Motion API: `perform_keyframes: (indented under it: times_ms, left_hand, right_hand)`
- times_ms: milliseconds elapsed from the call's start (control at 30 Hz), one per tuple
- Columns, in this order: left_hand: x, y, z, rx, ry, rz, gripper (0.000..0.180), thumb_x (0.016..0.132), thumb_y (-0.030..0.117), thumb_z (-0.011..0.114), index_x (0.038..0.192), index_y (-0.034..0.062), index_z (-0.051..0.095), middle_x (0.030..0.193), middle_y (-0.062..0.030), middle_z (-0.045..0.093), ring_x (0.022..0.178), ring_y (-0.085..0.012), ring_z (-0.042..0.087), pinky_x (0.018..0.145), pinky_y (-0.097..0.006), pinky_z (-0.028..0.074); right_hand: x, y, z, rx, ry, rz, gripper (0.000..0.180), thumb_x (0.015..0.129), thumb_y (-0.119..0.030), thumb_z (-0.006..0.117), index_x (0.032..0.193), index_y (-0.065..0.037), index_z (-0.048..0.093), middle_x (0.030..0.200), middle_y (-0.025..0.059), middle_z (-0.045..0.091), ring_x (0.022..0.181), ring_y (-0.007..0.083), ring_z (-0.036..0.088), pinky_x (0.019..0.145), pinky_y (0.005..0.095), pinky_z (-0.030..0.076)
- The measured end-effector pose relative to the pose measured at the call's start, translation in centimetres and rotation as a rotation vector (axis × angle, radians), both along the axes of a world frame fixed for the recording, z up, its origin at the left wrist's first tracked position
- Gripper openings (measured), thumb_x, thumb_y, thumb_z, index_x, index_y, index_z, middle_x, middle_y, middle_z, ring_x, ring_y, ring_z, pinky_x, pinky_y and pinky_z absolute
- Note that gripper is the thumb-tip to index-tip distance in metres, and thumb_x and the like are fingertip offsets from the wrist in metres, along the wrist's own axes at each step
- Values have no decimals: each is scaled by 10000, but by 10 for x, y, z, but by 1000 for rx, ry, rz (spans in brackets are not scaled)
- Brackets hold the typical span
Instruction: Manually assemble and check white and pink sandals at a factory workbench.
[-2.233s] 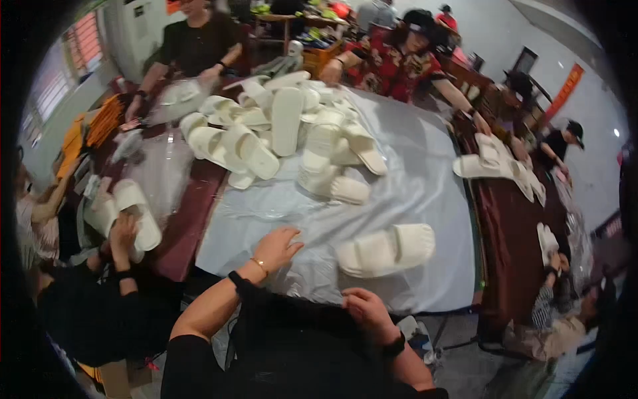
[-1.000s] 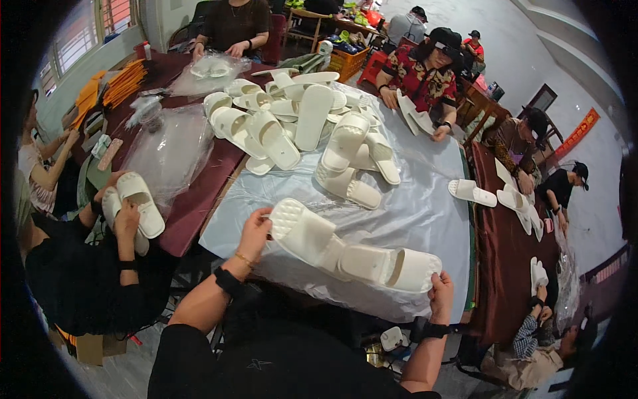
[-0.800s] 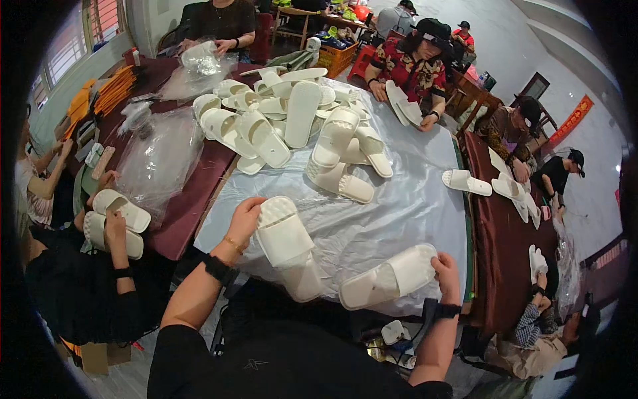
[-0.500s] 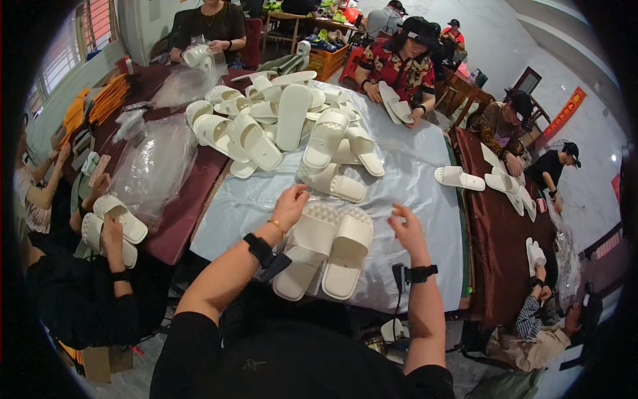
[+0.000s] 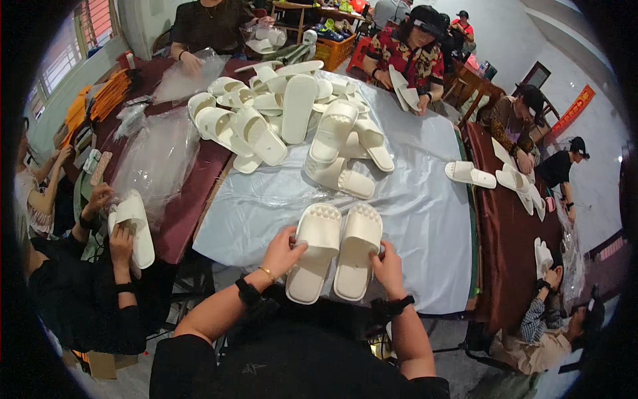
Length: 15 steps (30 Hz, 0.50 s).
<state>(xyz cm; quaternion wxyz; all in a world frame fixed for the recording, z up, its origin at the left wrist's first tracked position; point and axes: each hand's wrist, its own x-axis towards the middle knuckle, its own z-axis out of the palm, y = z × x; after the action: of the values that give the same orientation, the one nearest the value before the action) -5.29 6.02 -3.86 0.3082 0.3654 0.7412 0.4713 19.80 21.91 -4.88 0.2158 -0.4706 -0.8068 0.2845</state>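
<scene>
L hand (image 5: 282, 251) gripped the left white slipper (image 5: 314, 259) & R hand (image 5: 387, 267) gripped the right white slipper (image 5: 356, 256), side by side on the pale sheet (image 5: 425, 213).

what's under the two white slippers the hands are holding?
A pale blue sheet covering the table lies under the pair of white slippers, held by the left hand and right hand. The tabletop beneath it is hidden.

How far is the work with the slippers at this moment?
In hand: the left hand and right hand each hold one white slipper; the pair lies side by side, soles up, at the near edge of the table. Done: nothing finished shows near the hands. Left: a big pile of loose slippers lies further back.
</scene>
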Motion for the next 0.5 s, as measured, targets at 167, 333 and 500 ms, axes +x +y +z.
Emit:
perform_keyframes:
  times_ms: [167,333,500]
  left_hand:
    - [8,4,-4,-17,49,7,489,812,263,659,1166,-37,503,919,-169,603,797,-286,607,713,-376,492]
    - [1,-3,0,72,261,-31,475,814,230,662,1189,-15,504,927,-153,598,726,-250,600,685,-350,494]
    - [25,-2,55,154,49,-344,387,826,164,664,1169,19,560,848,-109,611,666,-176,584,640,-289,489]
  right_hand:
    - [2,1,7,17,-101,39,343,805,-139,599,1125,-29,541,697,187,629,655,372,612,594,464,463]
    - [8,-15,35,-60,6,-13,354,812,-115,587,1145,-15,526,660,179,612,633,357,611,568,431,464]
    - [-22,-49,81,-138,58,135,453,835,-110,572,1258,-24,435,671,180,605,621,349,606,569,421,468]
